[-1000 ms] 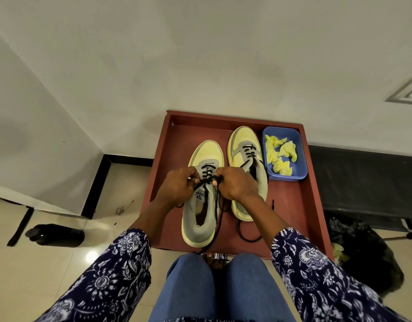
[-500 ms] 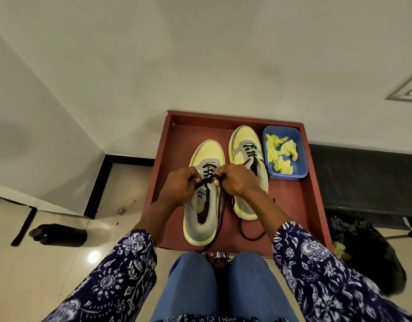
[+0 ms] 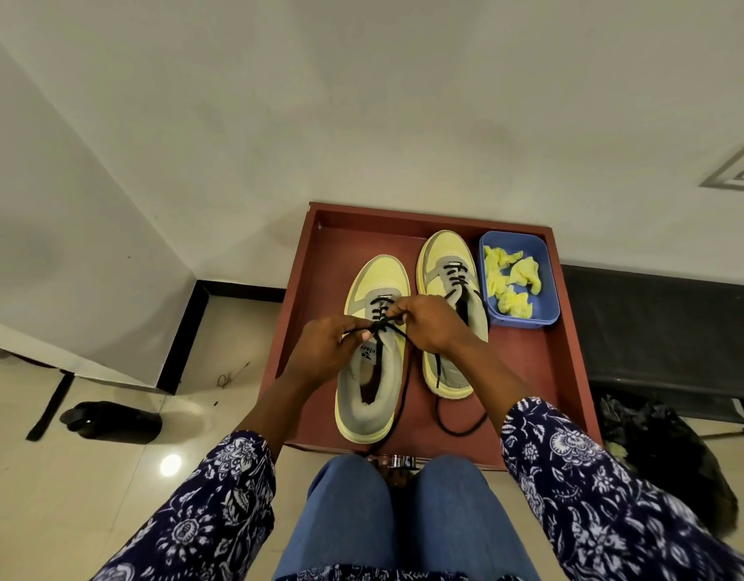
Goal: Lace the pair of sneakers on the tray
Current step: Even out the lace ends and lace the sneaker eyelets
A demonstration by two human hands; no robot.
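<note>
Two yellow-and-grey sneakers stand side by side on a red-brown tray (image 3: 546, 371), toes pointing away from me. My left hand (image 3: 326, 350) and my right hand (image 3: 431, 325) meet over the upper eyelets of the left sneaker (image 3: 372, 383). Each hand pinches a strand of its black lace (image 3: 380, 322), which crosses between them. One lace end trails down the shoe's right side past the tray's front edge. The right sneaker (image 3: 445, 266) is partly laced, and its loose lace lies curled on the tray behind the heel.
A blue tub (image 3: 525, 318) with crumpled yellow paper sits in the tray's back right corner. A black shoe (image 3: 110, 421) lies on the tiled floor at left. A dark bag (image 3: 663, 446) sits right of the tray, below a black bench. My knees are just before the tray.
Both hands stay pinched on the left sneaker's lace and have shifted slightly toward the toe, drawing the strands out sideways. The sneakers and tub have not moved.
</note>
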